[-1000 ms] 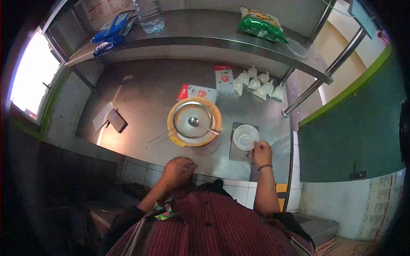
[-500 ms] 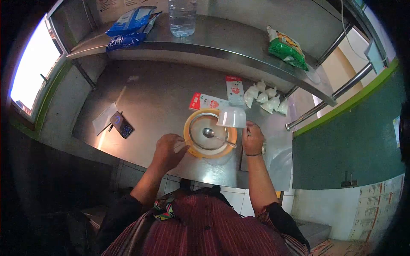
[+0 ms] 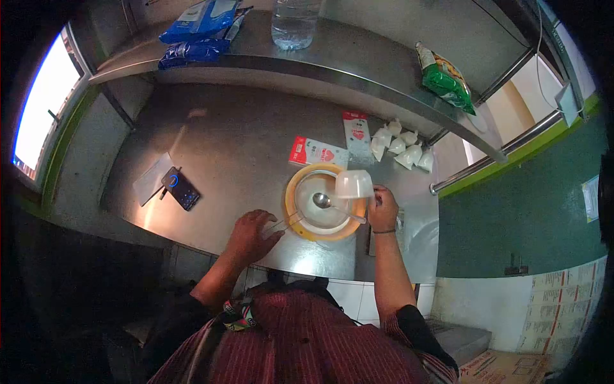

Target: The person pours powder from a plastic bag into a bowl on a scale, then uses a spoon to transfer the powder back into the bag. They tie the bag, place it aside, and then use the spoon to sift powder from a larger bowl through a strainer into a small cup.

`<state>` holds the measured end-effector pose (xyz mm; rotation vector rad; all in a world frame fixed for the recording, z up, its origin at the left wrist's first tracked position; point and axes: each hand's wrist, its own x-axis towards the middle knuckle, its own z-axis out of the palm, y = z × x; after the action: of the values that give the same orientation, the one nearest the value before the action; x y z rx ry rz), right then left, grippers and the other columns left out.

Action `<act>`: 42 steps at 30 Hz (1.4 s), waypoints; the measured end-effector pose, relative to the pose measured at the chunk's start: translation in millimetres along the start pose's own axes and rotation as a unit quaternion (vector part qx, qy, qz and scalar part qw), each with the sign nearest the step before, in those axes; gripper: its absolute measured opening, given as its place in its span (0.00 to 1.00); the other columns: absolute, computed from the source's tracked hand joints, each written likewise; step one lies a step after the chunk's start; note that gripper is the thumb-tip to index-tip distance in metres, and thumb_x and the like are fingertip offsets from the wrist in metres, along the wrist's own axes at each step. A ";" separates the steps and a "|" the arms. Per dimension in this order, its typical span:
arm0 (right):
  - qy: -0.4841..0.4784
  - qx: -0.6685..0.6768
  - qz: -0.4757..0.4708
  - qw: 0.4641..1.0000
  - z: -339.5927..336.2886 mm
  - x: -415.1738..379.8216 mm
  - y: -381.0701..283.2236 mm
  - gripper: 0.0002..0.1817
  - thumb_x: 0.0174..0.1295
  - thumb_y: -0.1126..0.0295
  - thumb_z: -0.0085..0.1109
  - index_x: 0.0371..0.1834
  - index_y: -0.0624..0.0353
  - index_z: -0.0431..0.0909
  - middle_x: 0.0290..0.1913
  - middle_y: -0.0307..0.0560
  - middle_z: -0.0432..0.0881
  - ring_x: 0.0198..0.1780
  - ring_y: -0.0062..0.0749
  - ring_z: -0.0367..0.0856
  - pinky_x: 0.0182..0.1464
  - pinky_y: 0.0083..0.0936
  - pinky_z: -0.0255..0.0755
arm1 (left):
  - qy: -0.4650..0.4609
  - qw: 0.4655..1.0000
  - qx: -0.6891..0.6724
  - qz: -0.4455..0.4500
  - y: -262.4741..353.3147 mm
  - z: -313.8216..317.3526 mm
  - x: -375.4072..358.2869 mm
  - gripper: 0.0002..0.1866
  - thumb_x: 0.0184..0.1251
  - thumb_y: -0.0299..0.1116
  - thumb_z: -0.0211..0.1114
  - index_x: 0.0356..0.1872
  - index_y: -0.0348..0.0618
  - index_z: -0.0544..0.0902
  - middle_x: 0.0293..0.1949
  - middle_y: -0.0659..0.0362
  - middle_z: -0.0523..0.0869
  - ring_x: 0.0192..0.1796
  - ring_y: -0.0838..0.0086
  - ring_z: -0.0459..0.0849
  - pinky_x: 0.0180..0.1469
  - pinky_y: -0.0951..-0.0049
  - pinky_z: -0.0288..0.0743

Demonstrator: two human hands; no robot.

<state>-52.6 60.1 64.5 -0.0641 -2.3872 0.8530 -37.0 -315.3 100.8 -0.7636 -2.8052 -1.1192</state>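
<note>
An orange-rimmed bowl (image 3: 291,221) stands on the metal counter, with a round strainer-like ring inside it. A metal spoon (image 3: 322,200) lies across it, its handle reaching over the right rim. My right hand (image 3: 384,210) is closed on the side of a white translucent plastic cup (image 3: 354,184), which hangs over the bowl's right part and hides some of the rim. To the left of the bowl is my left hand (image 3: 252,235), thumb and fingers apart. A thin, clear handle sticks out from the bowl's left rim into the gap between them.
Behind the bowl lie two red-and-white boxes (image 3: 318,152), beside several small knotted bags of white powder (image 3: 409,155). A phone (image 3: 181,189) lies on the left. Overhead, a metal shelf (image 3: 358,57) holds blue packets (image 3: 198,52), a water bottle (image 3: 294,25) and a green packet (image 3: 446,83).
The camera view has shifted slightly. My right hand still holds the white cup over the bowl's right side. My left thumb and fingers are wider apart, a little farther from the rim.
</note>
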 end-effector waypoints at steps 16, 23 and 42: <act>0.036 -0.008 -0.008 0.999 3.3 -27.2 3.7 0.08 0.63 0.71 0.61 0.38 0.62 0.72 0.49 0.57 0.86 0.48 0.55 0.85 0.49 0.43 0.78 | -0.101 0.994 0.026 -0.010 -3.8 8.6 0.8 0.28 0.58 0.46 0.74 0.55 0.40 0.81 0.54 0.46 0.83 0.58 0.51 0.81 0.62 0.55 0.75; 0.050 0.031 0.007 0.998 12.9 -14.1 15.3 0.11 0.58 0.72 0.66 0.37 0.61 0.72 0.46 0.55 0.88 0.45 0.49 0.88 0.46 0.37 0.80 | -0.124 0.991 0.031 -0.028 -20.2 17.5 0.8 0.29 0.60 0.46 0.72 0.59 0.42 0.78 0.57 0.48 0.83 0.58 0.53 0.82 0.61 0.54 0.75; 0.003 -0.038 0.052 0.998 2.0 -12.5 -25.6 0.11 0.61 0.69 0.64 0.39 0.60 0.72 0.42 0.57 0.86 0.43 0.56 0.86 0.44 0.43 0.78 | -0.143 0.989 0.022 -0.026 -25.3 12.2 -4.9 0.28 0.62 0.48 0.70 0.56 0.37 0.81 0.56 0.46 0.84 0.58 0.52 0.83 0.61 0.56 0.76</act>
<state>-39.6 35.8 71.8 -0.2217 -2.4276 0.8083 -42.2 -325.2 74.5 -0.9187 -3.0882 -1.0255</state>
